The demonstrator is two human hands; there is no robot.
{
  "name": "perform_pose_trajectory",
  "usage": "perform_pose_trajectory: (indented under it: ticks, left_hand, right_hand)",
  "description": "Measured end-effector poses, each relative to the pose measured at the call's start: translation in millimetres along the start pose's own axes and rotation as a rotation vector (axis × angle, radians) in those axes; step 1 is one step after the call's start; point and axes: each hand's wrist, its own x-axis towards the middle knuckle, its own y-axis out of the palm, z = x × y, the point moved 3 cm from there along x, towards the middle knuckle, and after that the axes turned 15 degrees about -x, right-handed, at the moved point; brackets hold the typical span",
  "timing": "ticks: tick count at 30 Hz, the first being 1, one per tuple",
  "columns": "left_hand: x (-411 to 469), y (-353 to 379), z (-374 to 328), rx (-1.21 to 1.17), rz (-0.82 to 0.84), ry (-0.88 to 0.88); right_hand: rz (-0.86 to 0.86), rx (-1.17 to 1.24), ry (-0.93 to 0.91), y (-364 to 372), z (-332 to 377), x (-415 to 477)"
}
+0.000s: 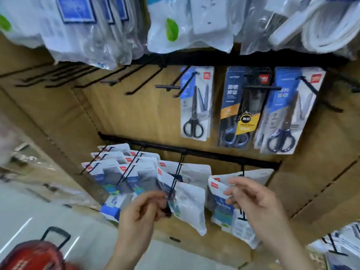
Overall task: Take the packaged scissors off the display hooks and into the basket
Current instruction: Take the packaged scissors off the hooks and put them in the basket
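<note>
On the lower rail [204, 152], the left hand [140, 211] pinches a scissors pack [189, 207] at its hook [176, 179]; whether the right hand [255, 201] grips, I cannot tell. Best slide it straight off, nearward.

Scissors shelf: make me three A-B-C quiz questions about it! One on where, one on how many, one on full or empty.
1. Where is the basket? A on a hook; B low left on the floor; C in a hand.
2. How many scissors show on the top row? A one; B three; C six.
3. The top hooks left of the scissors are: A bare; B full; C holding toys.
1 B: it stands by the frame's lower left corner. 2 B: three hang side by side. 3 A: nothing hangs on them.
</note>
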Motion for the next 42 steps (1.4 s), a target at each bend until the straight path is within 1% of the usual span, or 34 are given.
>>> perform_pose_trajectory:
  ticks: [2,5,11,15,17,22,26,33,35,38,42]
  left_hand:
    - [-13,-43,2,-0.054,-0.107,0.017]
    - [-36,-108,2,-0.043,-0.221,0.02]
    - [-90,-266,6,0.093,-0.501,-0.015]
    - [-138,-370,16,0.178,-0.713,-0.091]
    - [-162,-414,24,0.181,-0.803,-0.145]
    - [-211,-499,62,0.116,-1.047,-0.31]
    - [-220,-546,89,0.034,-1.2,-0.375]
    - [-185,-610,130,0.006,-1.312,-0.464]
    - [-175,-627,145,0.018,-1.312,-0.504]
    - [-167,-652,166,0.018,-1.354,-0.537]
    - [-158,-690,204,-0.001,-1.369,-0.591]
  right_hand:
    - [0.073,-0.033,-0.042,33,15,-4]
    - [0.191,-0.075,-0.109,93,39,-15]
    - [0.41,-0.174,-0.208,235,77,-59]
    - [0.587,-0.327,-0.344,337,93,-92]
    - [0.668,-0.372,-0.385,386,100,-106]
    - [0.893,-0.413,-0.415,497,108,-134]
    - [1.056,-0.458,-0.411,578,107,-139]
    - [1.22,-0.472,-0.387,712,93,-118]
    - [1.236,-0.485,-0.381,748,85,-111]
    - [1.25,-0.53,-0.371,800,69,-108]
    - [1.266,-0.581,-0.352,866,46,-119]
